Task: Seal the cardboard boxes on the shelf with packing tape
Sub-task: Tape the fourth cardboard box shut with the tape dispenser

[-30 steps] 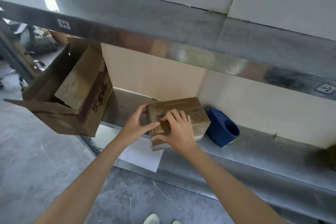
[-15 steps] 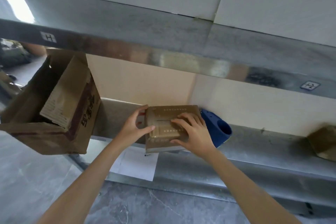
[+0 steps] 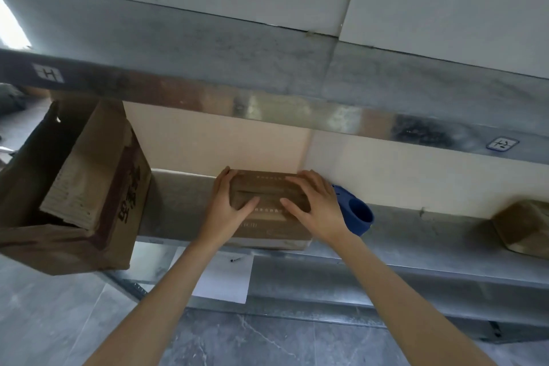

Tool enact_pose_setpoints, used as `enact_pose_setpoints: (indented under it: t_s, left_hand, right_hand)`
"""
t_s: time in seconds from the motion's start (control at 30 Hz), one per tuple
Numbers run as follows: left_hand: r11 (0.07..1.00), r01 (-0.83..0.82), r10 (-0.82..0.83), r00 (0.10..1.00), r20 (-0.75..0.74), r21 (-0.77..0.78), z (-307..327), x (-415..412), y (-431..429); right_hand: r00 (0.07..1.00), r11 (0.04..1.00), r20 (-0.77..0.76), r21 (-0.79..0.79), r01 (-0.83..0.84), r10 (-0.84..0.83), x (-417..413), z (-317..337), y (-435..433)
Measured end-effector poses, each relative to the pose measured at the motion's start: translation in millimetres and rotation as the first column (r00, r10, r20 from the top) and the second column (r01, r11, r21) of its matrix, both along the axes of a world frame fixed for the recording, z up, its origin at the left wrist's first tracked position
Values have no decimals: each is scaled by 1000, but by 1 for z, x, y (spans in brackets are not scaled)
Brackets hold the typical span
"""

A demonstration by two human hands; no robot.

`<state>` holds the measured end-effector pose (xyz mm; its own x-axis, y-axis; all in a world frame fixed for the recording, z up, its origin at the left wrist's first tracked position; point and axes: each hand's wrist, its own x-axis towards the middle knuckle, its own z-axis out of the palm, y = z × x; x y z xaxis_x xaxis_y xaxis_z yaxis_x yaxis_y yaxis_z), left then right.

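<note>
Grey floor tiles [image 3: 59, 321] down low, then the metal shelf [image 3: 416, 246]. The small cardboard box [image 3: 267, 196] sits at its front edge. My left hand [image 3: 225, 211] grips the left end, thumb on top. My right hand [image 3: 320, 211] lies flat over the right end, fingers spread. The blue tape dispenser [image 3: 356, 214] is just behind it.

White label [image 3: 47, 73] reading "H" on upper shelf edge [image 3: 178, 92], red characters [image 3: 128, 196] on large box [image 3: 74, 252], unreadable

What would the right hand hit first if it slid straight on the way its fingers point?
Probably the beige back wall behind the small cardboard box; the right hand lies on it, depth unclear.
</note>
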<state>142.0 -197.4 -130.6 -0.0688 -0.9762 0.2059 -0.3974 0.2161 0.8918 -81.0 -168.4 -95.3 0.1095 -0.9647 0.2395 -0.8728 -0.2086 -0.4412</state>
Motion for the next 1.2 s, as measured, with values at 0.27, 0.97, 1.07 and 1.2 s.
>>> enact_pose_setpoints:
  t_s: [0.27,0.97,1.07,1.2]
  left_hand:
    - [999,12,-13,1000,-25,-42,-8,-1,-3]
    - [994,27,-17,996,92,-103,5,17,17]
    - [993,18,-3,992,123,-120,8,20,12]
    - [988,-6,35,982,186,-153,8,18,11]
  right_hand:
    - [985,996,169,93,11,-26,3,-20,-9]
    - [894,971,443,233,-49,-61,-28,3,11]
    - [917,972,395,232,-43,-54,-37,3,15]
    - [918,971,396,225,-81,-15,-48,0,19]
